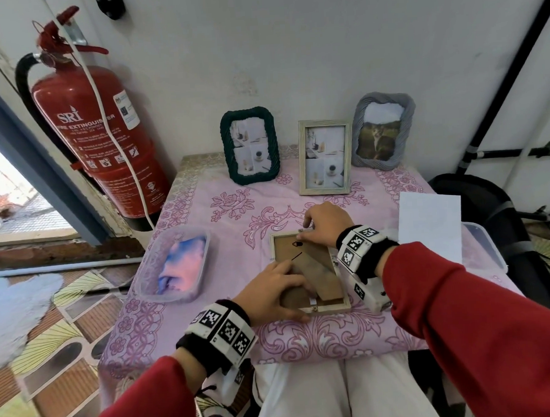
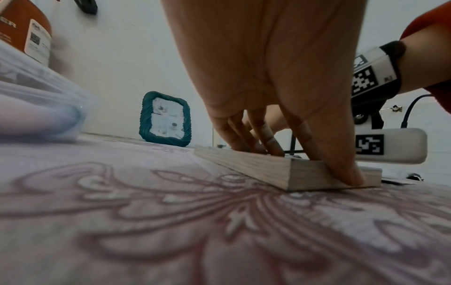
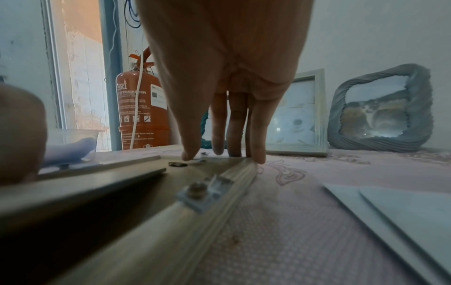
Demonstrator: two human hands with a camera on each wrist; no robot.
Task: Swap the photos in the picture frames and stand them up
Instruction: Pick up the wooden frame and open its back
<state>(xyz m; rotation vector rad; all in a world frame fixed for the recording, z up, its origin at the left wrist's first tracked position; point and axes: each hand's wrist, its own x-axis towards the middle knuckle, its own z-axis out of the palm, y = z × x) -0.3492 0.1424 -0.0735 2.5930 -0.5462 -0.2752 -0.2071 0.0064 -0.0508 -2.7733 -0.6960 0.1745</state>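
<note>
- A red fire extinguisher (image 1: pixel 94 135) stands on the floor against the wall, left of the table, with a white cord hanging down across it.
- A clear plastic tub (image 1: pixel 174 264) sits on the left part of the pink flowered tablecloth (image 1: pixel 203 209); something blue and pink lies inside it.
- A dark green frame (image 1: pixel 250 145) stands upright at the back of the table against the wall, showing a collage photo.
- The left hand (image 1: pixel 271 293) rests on the near left part of a wooden frame (image 1: pixel 334 308) that lies face down at the table's front middle. The fingers lie fairly straight on the brown back board and its fold-out stand, and the thumb presses the frame's near edge. It presses rather than grasps.
- The right hand (image 1: pixel 327 221) is at the far edge of the same frame. Its fingertips (image 3: pixel 258 157) come down onto the far rail and the thumb touches near a small metal clip there. The fingers are extended, touching and not wrapped round anything.
- A pale wooden frame (image 1: pixel 325 156) stands behind the hands with another collage photo.
- A grey frame (image 1: pixel 382 129) stands to its right, holding an outdoor photo.
- White paper (image 1: pixel 429 225) lies on a clear container lid (image 1: pixel 489 245) at the table's right edge.
</note>
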